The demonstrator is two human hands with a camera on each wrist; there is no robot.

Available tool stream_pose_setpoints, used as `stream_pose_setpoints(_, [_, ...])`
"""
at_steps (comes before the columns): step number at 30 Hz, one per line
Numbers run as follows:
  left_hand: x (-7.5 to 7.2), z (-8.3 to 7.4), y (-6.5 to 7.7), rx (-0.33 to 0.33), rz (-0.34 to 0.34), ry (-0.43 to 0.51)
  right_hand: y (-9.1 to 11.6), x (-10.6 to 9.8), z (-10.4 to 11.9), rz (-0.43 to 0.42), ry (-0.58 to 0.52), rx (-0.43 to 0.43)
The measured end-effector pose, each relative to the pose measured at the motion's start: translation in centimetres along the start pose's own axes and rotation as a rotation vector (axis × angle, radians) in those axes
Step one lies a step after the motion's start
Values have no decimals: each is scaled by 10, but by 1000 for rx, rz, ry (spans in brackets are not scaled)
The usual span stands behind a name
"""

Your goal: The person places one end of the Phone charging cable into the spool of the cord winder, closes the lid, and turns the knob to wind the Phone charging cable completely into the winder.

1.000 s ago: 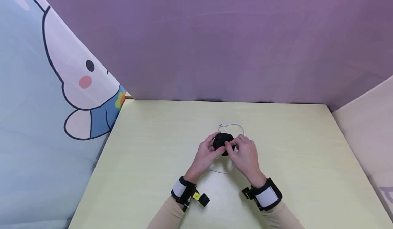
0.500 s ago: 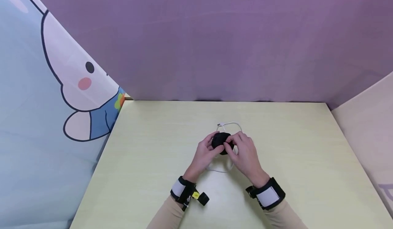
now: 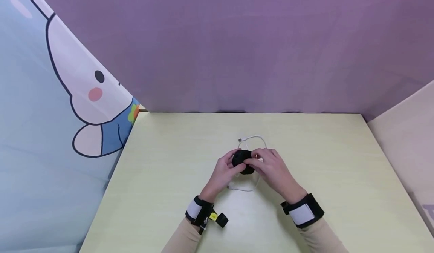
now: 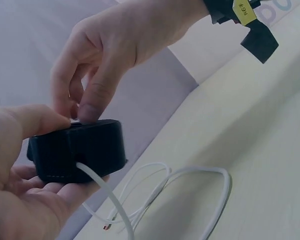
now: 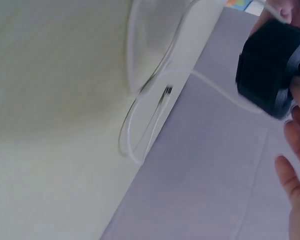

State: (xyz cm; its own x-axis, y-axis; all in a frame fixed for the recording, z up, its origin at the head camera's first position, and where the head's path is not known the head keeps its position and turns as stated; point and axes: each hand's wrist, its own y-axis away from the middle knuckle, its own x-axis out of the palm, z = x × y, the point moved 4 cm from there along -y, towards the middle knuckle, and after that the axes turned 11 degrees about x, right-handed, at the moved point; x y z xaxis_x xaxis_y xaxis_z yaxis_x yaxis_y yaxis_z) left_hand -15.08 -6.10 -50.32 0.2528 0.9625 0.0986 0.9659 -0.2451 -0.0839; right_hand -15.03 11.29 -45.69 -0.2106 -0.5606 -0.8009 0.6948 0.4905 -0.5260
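A small black case [image 3: 242, 159], chunky with angled sides and a stitched lower edge, is held up above the table. My left hand [image 3: 222, 172] grips it from the left, with the thumb on top and fingers underneath in the left wrist view. The thumb and fingertips of my right hand [image 3: 271, 169] pinch at the upper face of the case [image 4: 92, 152]; what lies between them is hidden. A white cable [image 4: 110, 195] comes out of a hole in its side. Toward the right wrist view's upper right, the case [image 5: 270, 67] has cable leaving it on two sides.
Loops of the white cable [image 3: 252, 137] lie on the pale wooden table [image 3: 176, 151] behind and in front of the hands, with a plug [image 3: 240, 140] at the far end. A purple curtain [image 3: 237, 57] hangs behind the table, and a cartoon-print cloth [image 3: 34, 170] at left.
Both hands and the black case have shifted slightly left and nearer. My right wrist has swung outward to the right while its fingers stay on the case.
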Motion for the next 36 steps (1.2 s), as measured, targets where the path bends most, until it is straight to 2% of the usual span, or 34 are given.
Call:
stream_pose_setpoints(6, [0,-1,1,-13,54,-20,1,-3,0,35,142,-119])
stream_pose_setpoints(12, [-2,-4,2,-31,100,-36,0,-5,-1,31,179,-188])
stream_pose_setpoints(22, [-6,-6,4,-53,141,-40,-1,-5,-1,64,183,-183])
stream_pose_setpoints(36, [-7,-8,5,-46,149,-16,0,-5,0,37,233,-176])
